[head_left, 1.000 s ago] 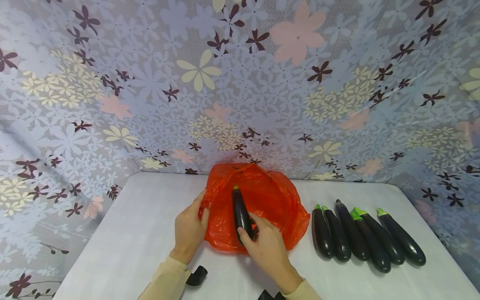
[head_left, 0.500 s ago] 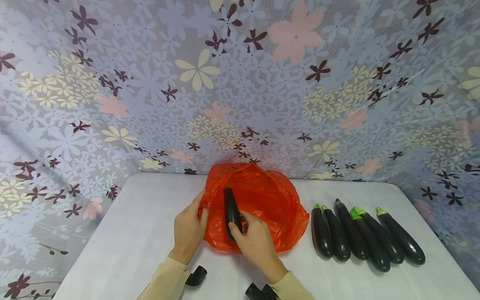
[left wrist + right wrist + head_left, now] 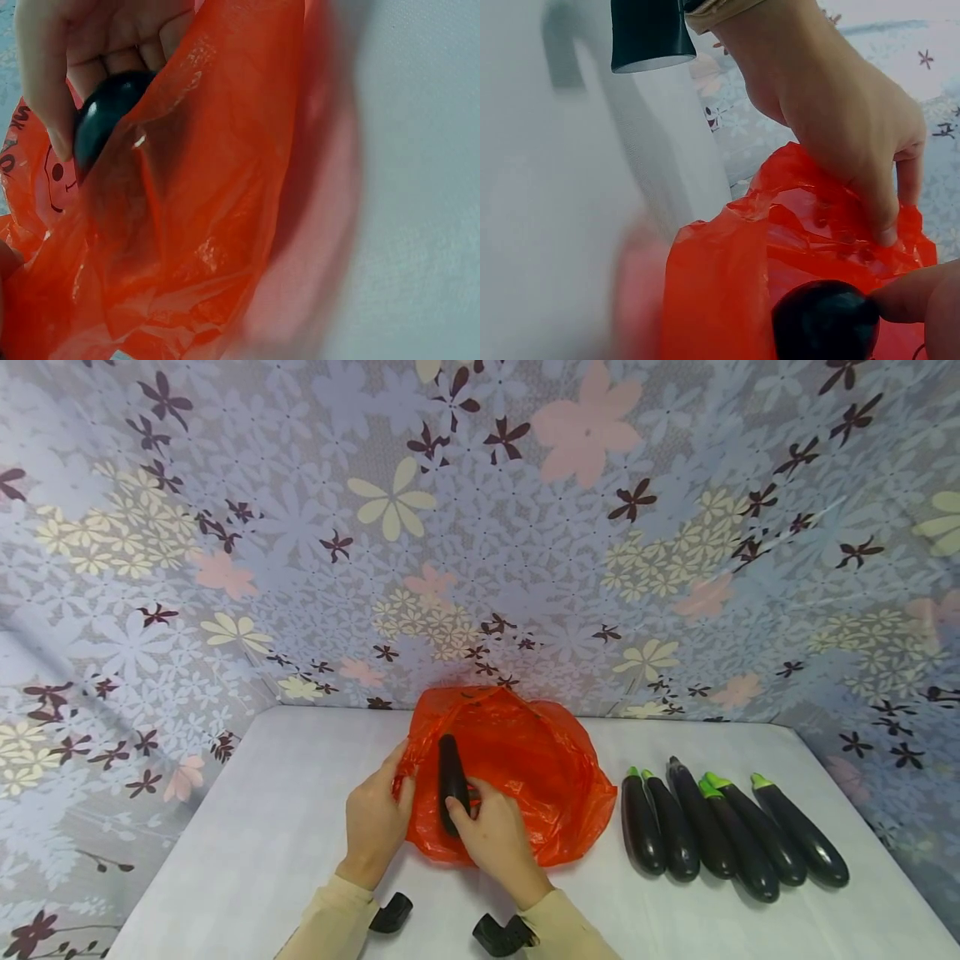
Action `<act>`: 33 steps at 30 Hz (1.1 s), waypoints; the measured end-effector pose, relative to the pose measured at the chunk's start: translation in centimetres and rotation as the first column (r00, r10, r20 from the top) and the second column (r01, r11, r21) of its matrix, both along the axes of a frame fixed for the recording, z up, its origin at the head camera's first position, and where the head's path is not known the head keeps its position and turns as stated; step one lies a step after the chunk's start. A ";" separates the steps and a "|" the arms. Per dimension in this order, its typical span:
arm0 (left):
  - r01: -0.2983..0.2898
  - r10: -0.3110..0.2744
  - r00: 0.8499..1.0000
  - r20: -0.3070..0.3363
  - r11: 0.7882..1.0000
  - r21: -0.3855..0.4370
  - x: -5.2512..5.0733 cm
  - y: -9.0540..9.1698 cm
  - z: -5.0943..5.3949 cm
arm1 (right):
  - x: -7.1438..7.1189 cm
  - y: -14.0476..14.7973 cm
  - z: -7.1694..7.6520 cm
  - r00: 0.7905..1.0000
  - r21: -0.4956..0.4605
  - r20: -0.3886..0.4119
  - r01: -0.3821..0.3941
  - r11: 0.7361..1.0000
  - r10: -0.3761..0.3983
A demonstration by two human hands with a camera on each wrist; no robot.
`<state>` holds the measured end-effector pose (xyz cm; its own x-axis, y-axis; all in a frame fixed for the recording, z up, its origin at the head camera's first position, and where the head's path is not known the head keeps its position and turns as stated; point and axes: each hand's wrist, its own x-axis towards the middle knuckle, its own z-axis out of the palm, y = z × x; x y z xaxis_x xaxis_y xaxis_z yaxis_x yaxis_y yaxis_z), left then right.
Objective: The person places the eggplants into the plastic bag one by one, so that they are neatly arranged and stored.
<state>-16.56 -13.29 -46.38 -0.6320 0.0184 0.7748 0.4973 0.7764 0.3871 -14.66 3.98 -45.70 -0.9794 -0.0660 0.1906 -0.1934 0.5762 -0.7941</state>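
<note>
A red plastic bag [image 3: 558, 777] stands on the white table with its mouth spread open. My left hand [image 3: 372, 828] pinches the bag's left rim. Inside the mouth, toward that left side, is a dark purple eggplant [image 3: 450, 772], gripped near its lower end by my right hand [image 3: 497, 839]. In the left wrist view the eggplant's rounded end [image 3: 105, 116] shows between thumb and fingers, partly behind the bag wall [image 3: 217, 172]. The right wrist view has the same end [image 3: 826, 322] just inside the rim, with the left hand [image 3: 847, 112] beyond it.
To the right of the bag, several eggplants [image 3: 712, 827] with green or dark stem ends lie side by side on the white table [image 3: 247, 827]. A flower-patterned cloth [image 3: 480, 543] rises behind the table. Black wrist devices [image 3: 392, 913] sit by both cuffs.
My right hand has moved left with the eggplant, carrying it from the bag's middle toward its left side. My left hand keeps its hold on the rim.
</note>
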 end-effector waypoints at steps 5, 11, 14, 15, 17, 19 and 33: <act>-0.005 0.005 1.000 -0.006 1.000 -0.005 0.0 0.0 -0.2 | -0.5 -0.6 -0.2 1.000 0.020 -0.002 -0.004 1.000 0.004; -0.006 0.006 1.000 -0.021 1.000 -0.004 0.0 -0.1 -0.4 | -0.9 -1.3 -0.4 1.000 0.006 0.021 -0.019 1.000 0.019; -0.008 0.008 1.000 -0.017 1.000 -0.002 0.0 0.0 -0.4 | -1.2 -1.6 -0.7 0.999 -0.025 0.041 -0.026 0.999 0.027; -0.009 0.009 1.000 -0.015 1.000 -0.003 0.0 0.0 -0.4 | -1.3 -1.7 -0.8 0.999 -0.027 0.042 -0.026 0.999 0.027; -0.010 0.010 1.000 -0.008 1.000 -0.003 0.1 0.0 -0.4 | -1.4 -1.8 -1.0 0.998 -0.039 0.051 -0.026 0.999 0.028; -0.011 0.011 1.000 -0.006 1.000 -0.002 0.1 0.0 -0.3 | -1.5 -1.9 -1.1 0.998 -0.046 0.054 -0.023 0.999 0.025; -0.003 0.003 1.000 -0.022 1.000 0.001 0.1 0.0 -0.4 | -1.7 -2.8 -1.7 0.995 0.016 0.084 0.049 0.999 -0.050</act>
